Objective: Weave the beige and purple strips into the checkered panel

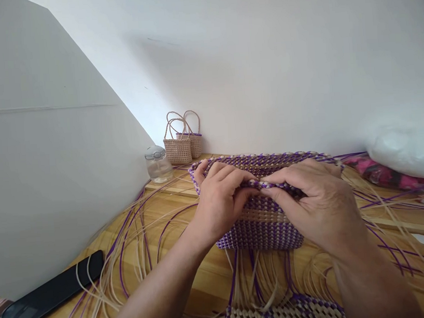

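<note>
A woven basket (264, 230) in purple and beige strands stands on the wooden table in front of me. My left hand (221, 190) pinches the near rim between thumb and fingers, with its other fingers reaching over the edge. Close beside it, my right hand (309, 196) grips the same rim, thumb on the near side and index finger on top. The two thumbs almost meet at the middle of the rim. The basket's far rim shows behind the hands; much of its inside is hidden by them.
A second woven piece (281, 316) with loose strands lies at the near edge. Long strands (141, 241) spread left and right across the table (178, 200). Small woven bags (178, 150) and a lidded jar (158, 165) stand behind. A black phone-like slab (54, 296) lies left; a white plastic bundle (407, 145) right.
</note>
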### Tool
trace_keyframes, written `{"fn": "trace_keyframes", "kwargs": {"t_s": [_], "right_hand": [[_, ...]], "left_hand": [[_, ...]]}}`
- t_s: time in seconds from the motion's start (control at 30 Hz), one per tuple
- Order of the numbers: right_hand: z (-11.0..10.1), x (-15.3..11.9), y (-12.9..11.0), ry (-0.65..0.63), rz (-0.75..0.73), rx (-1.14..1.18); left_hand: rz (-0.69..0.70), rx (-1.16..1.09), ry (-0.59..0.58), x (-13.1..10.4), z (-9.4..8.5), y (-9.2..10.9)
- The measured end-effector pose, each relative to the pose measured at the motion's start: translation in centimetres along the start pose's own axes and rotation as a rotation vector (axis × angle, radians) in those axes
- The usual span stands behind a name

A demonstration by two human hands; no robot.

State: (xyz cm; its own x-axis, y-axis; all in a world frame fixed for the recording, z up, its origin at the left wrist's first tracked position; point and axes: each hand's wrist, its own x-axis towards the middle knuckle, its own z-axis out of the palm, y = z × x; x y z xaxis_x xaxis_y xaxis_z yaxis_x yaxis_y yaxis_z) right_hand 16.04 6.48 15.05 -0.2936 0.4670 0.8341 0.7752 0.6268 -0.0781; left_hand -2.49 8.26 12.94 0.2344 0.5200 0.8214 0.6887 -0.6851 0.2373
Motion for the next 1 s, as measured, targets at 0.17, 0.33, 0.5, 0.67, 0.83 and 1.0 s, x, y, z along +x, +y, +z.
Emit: {"fn": "trace_keyframes", "kwargs": {"t_s": [0.17, 0.33, 0.5, 0.67, 0.83, 1.0], "right_hand": [[-1.2, -0.2, 1.6, -0.092, 0.053, -0.082], [-1.8, -0.4, 3.0, -0.107, 0.036, -0.164], [-0.3, -0.1, 1.8, 0.137, -0.001, -0.238], [1.4, 0.2, 2.6, 0.307, -0.036, -0.218], [2.8, 0.0, 4.5, 0.414, -0.065, -0.125], [3.8, -0.2, 6.0, 0.493, -0.097, -0.057]], "left_hand": [[0.008, 0.009, 0.143, 0.0, 0.6, -0.5], [0.027, 0.076, 0.261, -0.3, 1.5, -1.3], [0.122, 0.191, 0.378, -1.0, 1.6, -1.8], [0.263, 0.3, 0.409, -1.4, 1.7, -1.6], [0.316, 0.342, 0.336, -1.8, 2.5, -1.0], [0.208, 0.308, 0.214, -2.4, 3.2, 1.1]]}}
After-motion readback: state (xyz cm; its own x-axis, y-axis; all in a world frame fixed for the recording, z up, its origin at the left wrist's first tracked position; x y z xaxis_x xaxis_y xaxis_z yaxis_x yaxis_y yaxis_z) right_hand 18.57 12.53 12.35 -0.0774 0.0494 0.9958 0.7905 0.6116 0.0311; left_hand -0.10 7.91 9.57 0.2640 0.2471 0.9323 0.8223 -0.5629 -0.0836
